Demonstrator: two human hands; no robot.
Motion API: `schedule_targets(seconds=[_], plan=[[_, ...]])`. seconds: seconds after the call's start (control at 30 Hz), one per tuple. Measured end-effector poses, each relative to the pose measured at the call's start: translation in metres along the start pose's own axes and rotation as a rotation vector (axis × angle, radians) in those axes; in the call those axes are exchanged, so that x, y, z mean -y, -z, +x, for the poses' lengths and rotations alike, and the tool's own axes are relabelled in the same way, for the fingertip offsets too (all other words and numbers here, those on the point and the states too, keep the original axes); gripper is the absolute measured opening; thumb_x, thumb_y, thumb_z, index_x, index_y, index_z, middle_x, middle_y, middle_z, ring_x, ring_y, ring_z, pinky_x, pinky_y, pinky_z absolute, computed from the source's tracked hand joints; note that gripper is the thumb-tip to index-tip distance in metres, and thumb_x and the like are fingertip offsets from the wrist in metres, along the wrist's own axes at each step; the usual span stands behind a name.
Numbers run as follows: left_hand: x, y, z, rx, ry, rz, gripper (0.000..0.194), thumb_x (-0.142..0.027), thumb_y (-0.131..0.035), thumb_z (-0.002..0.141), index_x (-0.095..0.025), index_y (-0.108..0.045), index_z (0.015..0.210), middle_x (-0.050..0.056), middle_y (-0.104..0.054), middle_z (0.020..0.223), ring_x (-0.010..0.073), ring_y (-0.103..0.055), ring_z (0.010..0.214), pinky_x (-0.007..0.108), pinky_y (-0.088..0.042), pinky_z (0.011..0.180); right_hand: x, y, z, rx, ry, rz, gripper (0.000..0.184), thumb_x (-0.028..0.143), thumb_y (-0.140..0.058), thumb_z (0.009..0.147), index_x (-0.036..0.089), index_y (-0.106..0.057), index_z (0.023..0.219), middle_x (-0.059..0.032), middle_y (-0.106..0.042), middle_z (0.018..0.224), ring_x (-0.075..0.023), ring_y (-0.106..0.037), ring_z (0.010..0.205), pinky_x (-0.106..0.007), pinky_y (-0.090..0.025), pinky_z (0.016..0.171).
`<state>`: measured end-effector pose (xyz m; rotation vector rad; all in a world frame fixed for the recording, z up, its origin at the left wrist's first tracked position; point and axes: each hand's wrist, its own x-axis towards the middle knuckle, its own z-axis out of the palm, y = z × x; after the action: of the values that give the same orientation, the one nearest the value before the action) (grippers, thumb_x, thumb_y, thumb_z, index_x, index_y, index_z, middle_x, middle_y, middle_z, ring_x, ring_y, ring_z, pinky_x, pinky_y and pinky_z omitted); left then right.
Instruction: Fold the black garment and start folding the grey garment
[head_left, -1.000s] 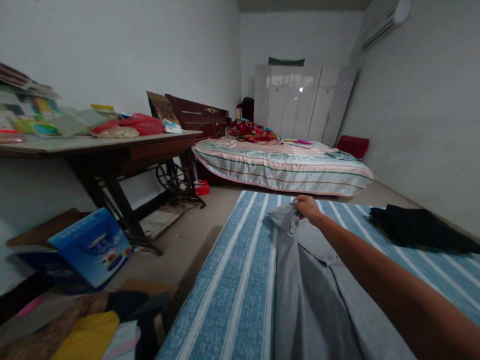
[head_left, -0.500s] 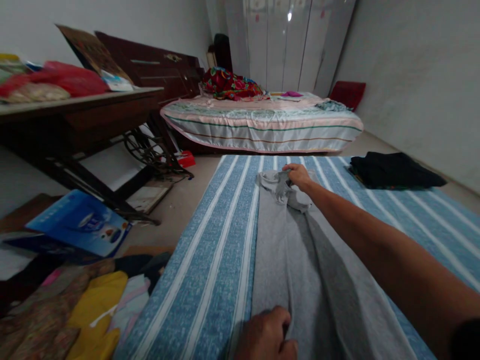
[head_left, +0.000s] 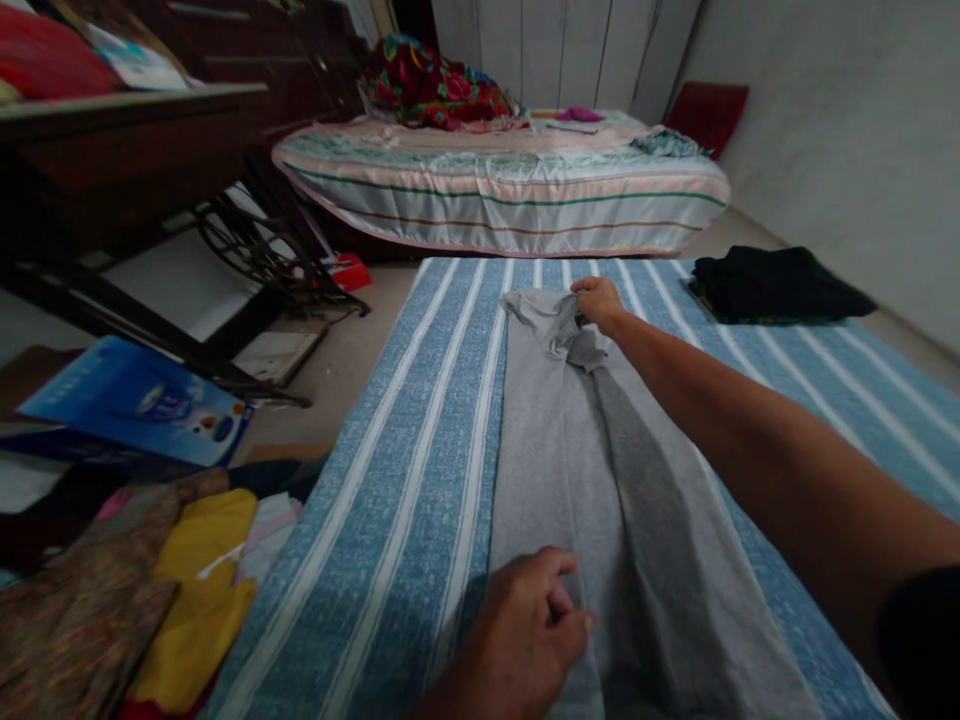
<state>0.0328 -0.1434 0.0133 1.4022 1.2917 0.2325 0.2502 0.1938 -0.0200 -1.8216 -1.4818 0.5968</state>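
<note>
A long grey garment [head_left: 532, 440] lies lengthwise on a blue-and-white striped cloth [head_left: 390, 480]. Its near half looks fairly smooth, with creases running away from me, while the far end is bunched up; whether it is a shirt or something else I cannot tell. At that far end my right hand [head_left: 598, 303] pinches the bunched fabric, the arm stretched out over the garment's right side. My left hand [head_left: 525, 625] is over the near left edge of the garment, thumb and forefinger apart with nothing between them, the other fingers bent under and partly hidden.
Dark folded clothes [head_left: 780, 285] are stacked at the far right. Past the striped surface stands a bed [head_left: 525, 215] with a floral blanket [head_left: 442, 85]. On the left are a treadle sewing table [head_left: 150, 135], a blue box [head_left: 142, 400] and a clothes pile [head_left: 195, 600].
My view has tipped downward. My left hand has spread its thumb and forefinger. The far end of the garment is a little flatter on its left, with my right hand still pinching it.
</note>
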Motion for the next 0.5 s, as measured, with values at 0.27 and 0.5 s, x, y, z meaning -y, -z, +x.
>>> schedule_targets(seconds=[0.27, 0.5], plan=[[0.034, 0.013, -0.034, -0.260, -0.115, 0.131, 0.030, -0.030, -0.053, 0.076, -0.020, -0.061, 0.103, -0.002, -0.065, 0.074, 0.0098, -0.057, 0.056, 0.019, -0.047, 0.054, 0.002, 0.028, -0.025, 0.054, 0.150, -0.271, 0.034, 0.024, -0.061, 0.082, 0.015, -0.057, 0.115, -0.0082, -0.061, 0.112, -0.0222, -0.056, 0.103, -0.041, -0.043, 0.090], [0.070, 0.014, -0.056, -0.552, -0.532, 0.596, 0.025, -0.024, -0.058, 0.078, -0.021, -0.062, 0.102, 0.006, -0.067, 0.100, 0.0184, -0.065, 0.088, 0.026, -0.055, 0.076, 0.009, 0.056, -0.105, 0.193, 0.303, -0.380, 0.032, 0.017, -0.053, 0.080, 0.014, -0.064, 0.109, -0.0084, -0.068, 0.099, -0.0207, -0.061, 0.092, -0.027, -0.042, 0.082]])
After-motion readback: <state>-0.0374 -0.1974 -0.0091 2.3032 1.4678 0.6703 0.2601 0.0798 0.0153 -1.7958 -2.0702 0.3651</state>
